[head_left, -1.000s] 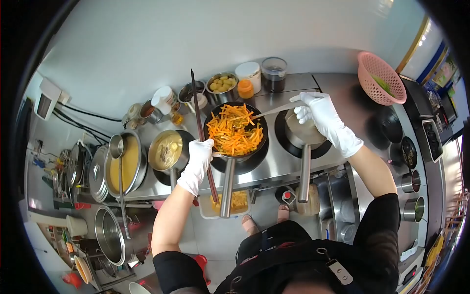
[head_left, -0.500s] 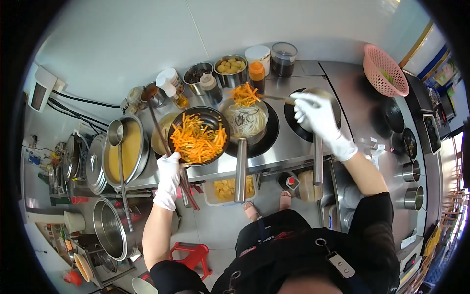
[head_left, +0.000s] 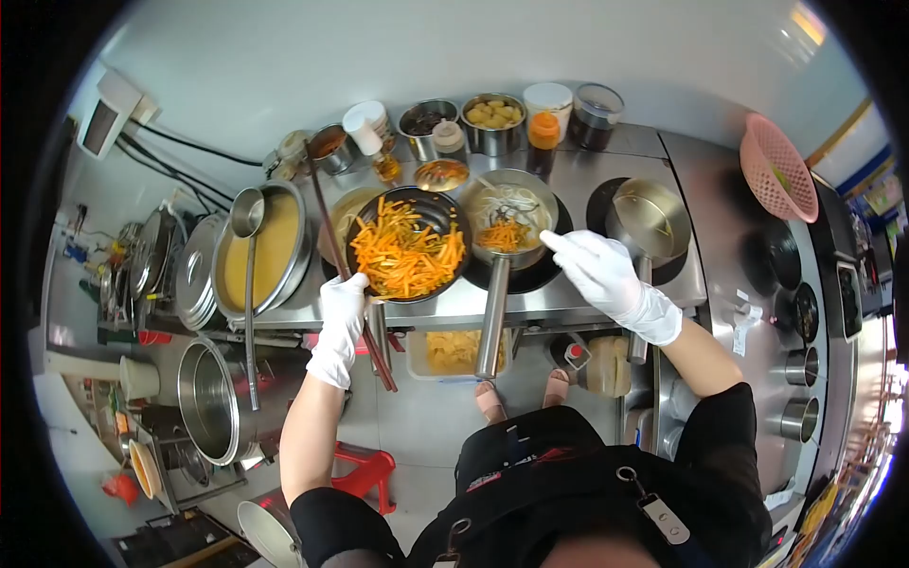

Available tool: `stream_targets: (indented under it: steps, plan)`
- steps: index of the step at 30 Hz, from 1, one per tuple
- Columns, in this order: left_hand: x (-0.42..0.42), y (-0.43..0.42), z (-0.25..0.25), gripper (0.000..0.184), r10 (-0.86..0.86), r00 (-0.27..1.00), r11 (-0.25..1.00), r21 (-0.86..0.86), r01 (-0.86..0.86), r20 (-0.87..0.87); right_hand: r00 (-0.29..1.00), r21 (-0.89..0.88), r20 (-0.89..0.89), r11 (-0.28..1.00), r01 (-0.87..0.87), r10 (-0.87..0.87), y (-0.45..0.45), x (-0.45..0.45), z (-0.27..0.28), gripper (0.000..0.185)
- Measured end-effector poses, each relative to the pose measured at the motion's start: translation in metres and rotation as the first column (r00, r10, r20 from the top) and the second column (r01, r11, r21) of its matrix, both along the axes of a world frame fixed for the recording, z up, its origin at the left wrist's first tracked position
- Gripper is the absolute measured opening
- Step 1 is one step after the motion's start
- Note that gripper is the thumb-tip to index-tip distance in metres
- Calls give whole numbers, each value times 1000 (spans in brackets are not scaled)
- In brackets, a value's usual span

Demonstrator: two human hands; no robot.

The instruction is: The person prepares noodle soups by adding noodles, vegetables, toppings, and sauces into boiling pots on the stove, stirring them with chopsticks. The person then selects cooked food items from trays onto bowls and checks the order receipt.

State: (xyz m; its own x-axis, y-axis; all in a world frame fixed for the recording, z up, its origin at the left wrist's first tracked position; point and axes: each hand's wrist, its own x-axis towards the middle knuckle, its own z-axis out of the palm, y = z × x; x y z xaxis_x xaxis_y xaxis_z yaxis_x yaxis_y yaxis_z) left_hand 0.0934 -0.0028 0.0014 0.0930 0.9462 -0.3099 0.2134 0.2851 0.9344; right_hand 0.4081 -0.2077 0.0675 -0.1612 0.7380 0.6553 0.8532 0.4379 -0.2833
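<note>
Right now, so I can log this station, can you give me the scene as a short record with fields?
Left hand: gloved, holding the dark bowl and the chopsticks
Bowl contents: orange shreds
Right hand: gloved, beside the noodle pot; grip unclear
Noodle pot contents: pale strands, orange shreds on top
Right-hand pot: liquid inside
Far left: steel basin of yellow liquid, ladle across it
Behind burners: orange-capped bottle, tub of yellow chunks
Far right: pink basket
</note>
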Motion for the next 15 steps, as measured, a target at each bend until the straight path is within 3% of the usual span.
stream_targets:
  steps: [2,3,7,9,15]
  plan:
    - [6,-5,13,7,1,1000,999,-52,-2,-3,985,-22,114,992,-126,127,13,-11,5,46]
    - [3,-3,13,7,11,1000,999,-50,-12,-4,960,-163,209,975,-152,184,18,-14,7,46]
    - [-11,3,12,5,-78,995,993,-96,72,-55,875,-140,387,956,-257,292,35,-29,-2,41]
    - [-14,1,22,9,-94,994,991,-97,89,-48,751,-182,548,929,-323,368,32,-26,-6,40]
    - [-29,6,10,10,-58,995,996,-76,52,-78,798,-138,488,934,-329,354,30,-16,8,42]
